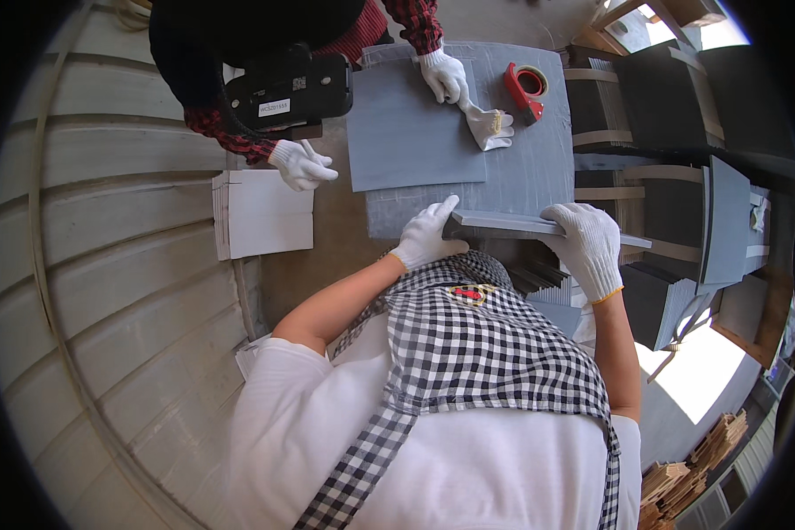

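My right hand, in a white knitted glove, grips the upper edge of a grey panel that stands on edge, seen almost edge-on. At its left end is my left hand, gloved the same way, thumb and fingers spread around the corner; whether it touches the panel is hard to tell. Just beyond, a grey-topped table carries a flat grey sheet. On that surface lie a loose white glove and a red tape dispenser.
Opposite me a person in plaid sleeves has one gloved hand at the loose glove, the other over a white carton stack. Strapped dark panel stacks stand right. A ribbed wall runs along the left.
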A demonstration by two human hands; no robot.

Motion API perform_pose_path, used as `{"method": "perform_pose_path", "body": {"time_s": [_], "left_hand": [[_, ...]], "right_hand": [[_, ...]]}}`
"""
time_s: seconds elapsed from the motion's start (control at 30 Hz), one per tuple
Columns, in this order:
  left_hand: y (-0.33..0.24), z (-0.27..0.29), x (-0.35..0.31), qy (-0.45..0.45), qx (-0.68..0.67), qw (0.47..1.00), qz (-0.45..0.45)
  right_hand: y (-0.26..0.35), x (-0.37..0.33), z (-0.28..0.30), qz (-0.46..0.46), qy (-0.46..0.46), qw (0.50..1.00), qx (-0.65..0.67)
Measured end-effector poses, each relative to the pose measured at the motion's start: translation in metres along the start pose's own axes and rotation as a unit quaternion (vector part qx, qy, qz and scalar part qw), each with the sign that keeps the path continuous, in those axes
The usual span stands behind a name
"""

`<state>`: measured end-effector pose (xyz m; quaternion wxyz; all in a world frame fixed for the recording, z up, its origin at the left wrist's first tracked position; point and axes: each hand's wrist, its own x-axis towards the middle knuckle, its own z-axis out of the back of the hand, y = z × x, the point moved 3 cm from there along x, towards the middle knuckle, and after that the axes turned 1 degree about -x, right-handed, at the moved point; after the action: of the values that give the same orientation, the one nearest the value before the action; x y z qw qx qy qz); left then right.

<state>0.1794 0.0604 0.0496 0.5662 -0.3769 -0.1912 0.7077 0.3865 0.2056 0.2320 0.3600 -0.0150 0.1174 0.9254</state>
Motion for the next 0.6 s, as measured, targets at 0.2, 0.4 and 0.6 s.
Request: {"method": "perform_pose_path", "body": {"time_s": [0.2,0.4,0.6], "left_hand": [[-0.035,0.006,-0.004,-0.188,-0.121,0.973,-0.059],[-0.067,0.008,-0.023,-0.217,-0.355,0.909,-0.034],[-0.092,0.021,-0.032,-0.280,-0.295,0.912,-0.053]], "right_hand": [[0.002,-0.006,-0.003,0.020,0.033,0.999,0.026],[-0.012,-0.006,-0.011,0.043,0.106,0.993,0.040],[-0.027,-0.016,0.020,0.106,0.111,0.985,0.085]]}}
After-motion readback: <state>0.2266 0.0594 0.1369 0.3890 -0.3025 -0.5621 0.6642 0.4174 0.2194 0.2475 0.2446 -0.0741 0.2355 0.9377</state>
